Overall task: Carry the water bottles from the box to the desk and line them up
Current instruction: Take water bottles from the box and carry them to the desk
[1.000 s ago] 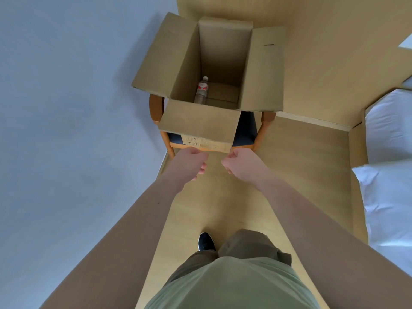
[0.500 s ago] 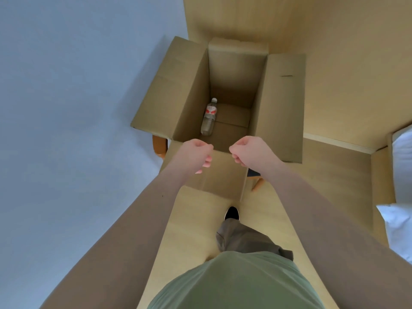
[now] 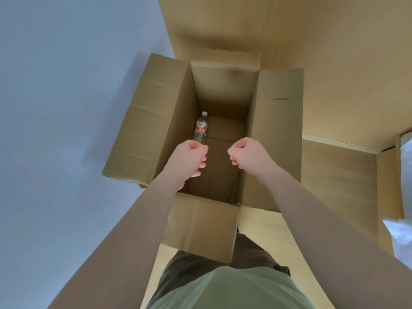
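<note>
An open cardboard box (image 3: pixel 156 121) stands in front of me with all flaps folded out. One clear water bottle (image 3: pixel 201 128) with a red-and-white label and white cap lies at the bottom, against the left wall. My left hand (image 3: pixel 189 160) hovers over the box opening just in front of the bottle, fingers curled into a loose fist, holding nothing. My right hand (image 3: pixel 247 155) is beside it over the middle of the box, also curled shut and empty. The desk is not in view.
A pale blue wall (image 3: pixel 66 108) runs along the left. Wooden panelling (image 3: pixel 323 52) rises behind and right of the box, above a wooden floor (image 3: pixel 334 175). White bedding (image 3: pixel 401 233) shows at the right edge. The box's near flap (image 3: pixel 200 228) hangs toward my legs.
I have stepped closer to the box, which now fills the view. Both fists moved forward from the near flap to above the box opening, the left one nearing the bottle.
</note>
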{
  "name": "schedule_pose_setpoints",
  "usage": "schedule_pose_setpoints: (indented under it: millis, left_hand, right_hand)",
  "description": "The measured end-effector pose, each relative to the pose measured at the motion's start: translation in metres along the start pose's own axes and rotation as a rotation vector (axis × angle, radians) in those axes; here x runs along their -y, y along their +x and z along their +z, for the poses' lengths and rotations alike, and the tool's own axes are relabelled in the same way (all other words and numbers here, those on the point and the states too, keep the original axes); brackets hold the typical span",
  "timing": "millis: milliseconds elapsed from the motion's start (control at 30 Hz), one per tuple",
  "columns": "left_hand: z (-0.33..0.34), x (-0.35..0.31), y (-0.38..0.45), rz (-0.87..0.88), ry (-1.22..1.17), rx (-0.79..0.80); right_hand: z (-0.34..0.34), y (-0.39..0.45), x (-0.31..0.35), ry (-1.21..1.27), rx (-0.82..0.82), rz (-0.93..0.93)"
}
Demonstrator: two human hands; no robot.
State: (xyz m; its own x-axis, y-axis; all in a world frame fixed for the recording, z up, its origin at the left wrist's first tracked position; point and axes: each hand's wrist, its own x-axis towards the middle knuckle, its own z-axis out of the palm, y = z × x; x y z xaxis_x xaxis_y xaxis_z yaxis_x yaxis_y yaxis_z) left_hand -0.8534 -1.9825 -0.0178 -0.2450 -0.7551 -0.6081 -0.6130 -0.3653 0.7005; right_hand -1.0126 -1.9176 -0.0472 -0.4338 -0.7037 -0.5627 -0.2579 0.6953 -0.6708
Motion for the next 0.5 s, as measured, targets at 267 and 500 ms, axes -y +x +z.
schedule_pose_setpoints:
  millis: [267, 500]
  left_hand:
    - [-0.003, -0.007, 0.083, 0.011, 0.097, 0.007]
    - [-0.005, 0.007, 0.162, -0.029, 0.095, 0.023]
  right_hand:
    - [0.008, 0.054, 0.013, 0.064, -0.031, 0.109]
    - [0.028, 0.106, 0.025, 0.060, -0.047, 0.211]
